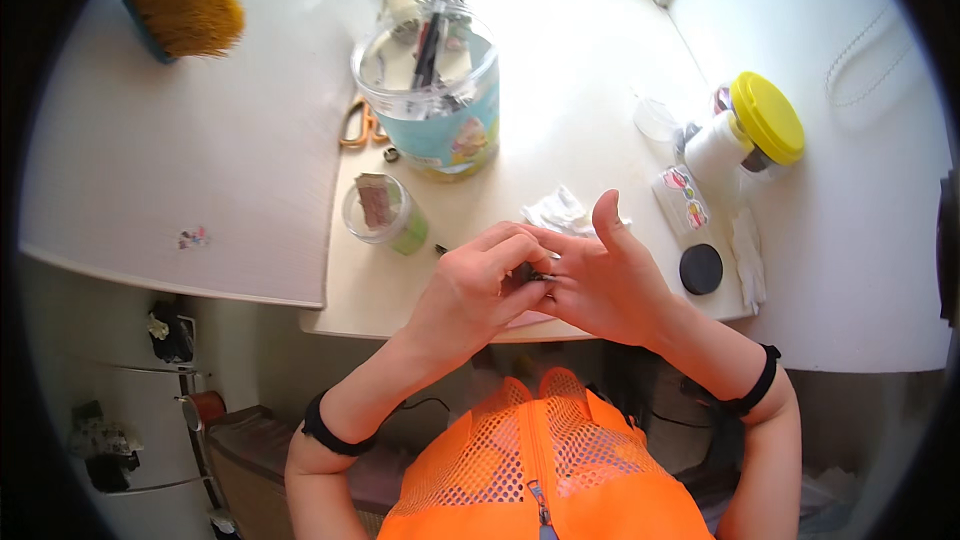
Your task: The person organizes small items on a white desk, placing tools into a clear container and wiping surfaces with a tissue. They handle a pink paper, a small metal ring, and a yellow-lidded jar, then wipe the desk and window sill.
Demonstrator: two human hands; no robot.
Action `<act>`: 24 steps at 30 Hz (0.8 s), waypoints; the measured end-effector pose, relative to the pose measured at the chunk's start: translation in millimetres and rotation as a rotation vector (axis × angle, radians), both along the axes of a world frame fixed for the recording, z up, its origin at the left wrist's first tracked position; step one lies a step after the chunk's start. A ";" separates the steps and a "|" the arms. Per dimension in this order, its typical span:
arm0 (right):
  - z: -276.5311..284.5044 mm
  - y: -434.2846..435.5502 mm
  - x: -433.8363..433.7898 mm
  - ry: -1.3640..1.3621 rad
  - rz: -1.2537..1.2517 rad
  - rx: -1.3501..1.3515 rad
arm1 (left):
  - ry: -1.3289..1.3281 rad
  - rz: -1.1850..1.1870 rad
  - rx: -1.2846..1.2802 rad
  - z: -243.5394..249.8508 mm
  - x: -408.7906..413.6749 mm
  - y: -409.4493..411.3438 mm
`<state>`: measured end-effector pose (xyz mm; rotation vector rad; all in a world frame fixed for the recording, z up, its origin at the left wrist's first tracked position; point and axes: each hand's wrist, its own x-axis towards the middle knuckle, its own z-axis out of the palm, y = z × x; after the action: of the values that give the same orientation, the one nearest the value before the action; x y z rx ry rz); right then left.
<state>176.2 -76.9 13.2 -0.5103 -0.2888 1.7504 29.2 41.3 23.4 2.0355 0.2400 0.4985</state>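
My left hand (487, 281) and my right hand (611, 277) meet over the front edge of the white table (592, 120). The fingers of my left hand are bent around a small dark object (527, 272), too hidden to name, at the fingers of my right hand. My right hand is turned palm up, its thumb raised and its fingertips partly covered by the left. Crumpled white tissue (559, 211) lies just behind the hands. Something pink (531, 319) shows a little beneath them at the table's edge.
A clear plastic bucket (442, 127) holds mixed items, with orange-handled scissors (363, 124) beside it. A small cup (386, 214) stands at left. On the right are a yellow-lidded jar (766, 118), a white bottle (716, 146), a stickered box (681, 199) and a round black lid (701, 268). An orange-bristled brush (184, 0) is at upper left.
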 end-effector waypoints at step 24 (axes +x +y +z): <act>-37.8 -11.5 59.1 -2.331 -0.243 0.240 | -0.092 0.209 0.620 16.9 -8.2 35.4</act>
<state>235.4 -88.4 -24.6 -2.0318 -1.8054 0.0525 21.1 76.6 40.3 2.5923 0.2662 0.8775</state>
